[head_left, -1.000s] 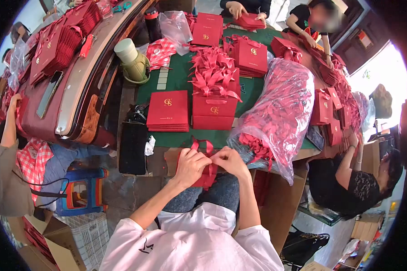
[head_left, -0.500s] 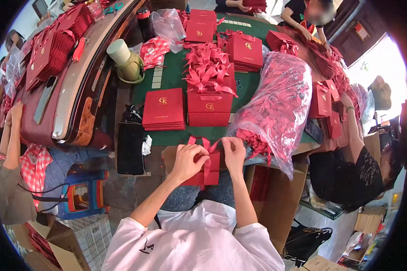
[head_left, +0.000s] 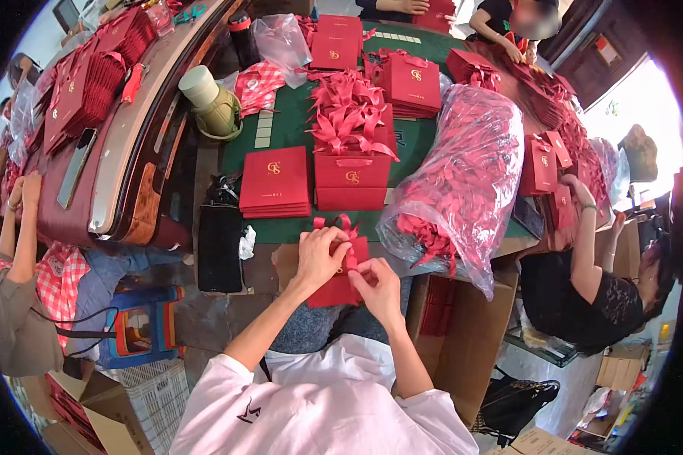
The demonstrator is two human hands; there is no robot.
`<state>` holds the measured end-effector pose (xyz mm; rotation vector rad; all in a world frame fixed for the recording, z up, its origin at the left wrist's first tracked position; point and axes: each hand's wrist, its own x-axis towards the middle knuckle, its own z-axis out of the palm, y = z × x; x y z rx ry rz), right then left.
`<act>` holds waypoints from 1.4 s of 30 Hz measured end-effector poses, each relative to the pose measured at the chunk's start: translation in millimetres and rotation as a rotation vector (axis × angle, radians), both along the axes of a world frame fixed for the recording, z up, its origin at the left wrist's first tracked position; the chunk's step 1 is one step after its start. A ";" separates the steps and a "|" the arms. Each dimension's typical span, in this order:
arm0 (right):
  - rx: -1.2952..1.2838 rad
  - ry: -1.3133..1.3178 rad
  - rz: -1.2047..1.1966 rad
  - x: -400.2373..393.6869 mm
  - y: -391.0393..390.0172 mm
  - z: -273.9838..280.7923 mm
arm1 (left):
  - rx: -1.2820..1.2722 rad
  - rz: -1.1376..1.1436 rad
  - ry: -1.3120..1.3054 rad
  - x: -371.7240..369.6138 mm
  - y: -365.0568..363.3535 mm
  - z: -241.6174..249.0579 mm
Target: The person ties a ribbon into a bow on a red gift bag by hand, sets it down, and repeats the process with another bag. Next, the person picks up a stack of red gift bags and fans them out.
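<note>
A small red paper gift bag is in front of me at the table's near edge, above my lap. My left hand is at its top left, with thumb and fingers pinched on the red ribbon. Lower down on the right, my right hand has its fingertips closed at the ribbon's hanging part, against the bag. Fingers partly cover the ribbon, so its knot or loop is hard to make out. Beyond my hands stand a flat stack of red bags and a row of bags with ribbon handles.
A clear plastic sack of red ribbons lies to the right on the green table. A green-lidded bottle and black pouch are at left. A cardboard box stands right of my legs. Other people work around the tables.
My right hand has moved down and left, from beside the ribbon's raised end to the bag's front. My left hand has stayed near the bag's top.
</note>
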<state>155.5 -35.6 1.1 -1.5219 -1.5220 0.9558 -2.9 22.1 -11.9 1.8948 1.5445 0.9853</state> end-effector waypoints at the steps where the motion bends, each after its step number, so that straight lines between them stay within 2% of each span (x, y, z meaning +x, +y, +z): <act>1: -0.044 0.154 -0.039 0.0 2.9 -2.9 | 0.074 0.022 0.031 0.6 -1.4 -2.5; 3: -0.048 0.148 -0.040 1.9 10.2 -13.6 | 0.151 0.043 0.061 2.5 -6.4 -2.2; 6: -0.206 0.380 -0.068 1.4 17.3 -16.7 | 0.227 0.065 -0.115 7.1 -25.9 3.6; 9: -0.243 0.517 -0.088 -3.9 21.2 -12.9 | -0.132 -0.032 -0.567 14.3 -55.2 1.5; 11: -0.239 0.529 -0.098 -3.4 23.7 -14.8 | -0.197 -0.092 -0.516 9.7 -71.7 2.2; 14: -0.237 0.551 -0.122 4.5 29.3 -16.3 | -0.391 -0.139 -0.262 -3.6 -87.0 -2.6; 19: -0.250 0.505 -0.184 25.2 37.9 -19.3 | -0.344 -0.132 -0.226 -40.9 -90.2 -0.6; 21: -0.259 0.546 -0.170 28.7 38.9 -22.2 | -0.389 -0.121 -0.124 -53.8 -87.4 6.3; 23: -0.184 0.379 -0.169 31.5 38.6 -22.4 | -0.319 -0.117 -0.104 -64.5 -83.4 3.2; 24: -0.183 0.379 -0.169 30.1 37.3 -19.9 | -0.262 -0.130 -0.100 -68.6 -80.3 2.6; 27: 0.214 -0.220 -0.268 22.9 27.9 -7.7 | -0.221 -0.118 -0.073 -69.6 -73.9 6.7; 28: 0.217 -0.254 -0.295 15.7 25.4 14.3 | -0.276 -0.114 -0.125 -67.8 -71.6 10.0; 30: 0.302 -0.238 -0.193 7.9 22.3 20.5 | -0.333 -0.106 -0.178 -63.5 -66.8 11.6; 31: 0.387 -0.221 -0.096 4.0 19.9 20.7 | -0.261 -0.136 -0.128 -60.7 -64.3 11.6; 33: 0.288 -0.115 0.103 -11.1 11.2 24.6 | -0.190 -0.169 -0.078 -53.3 -59.5 13.9; 35: 0.209 -0.033 0.207 -26.3 6.5 24.5 | -0.297 -0.128 -0.276 -44.9 -56.3 21.1; 38: 0.172 0.027 0.202 -31.3 4.3 1.3 | -0.335 -0.063 -0.281 -41.0 -52.6 23.5; 42: 0.068 0.016 0.197 -27.9 2.7 8.5 | -0.267 -0.094 -0.288 -38.5 -50.7 18.7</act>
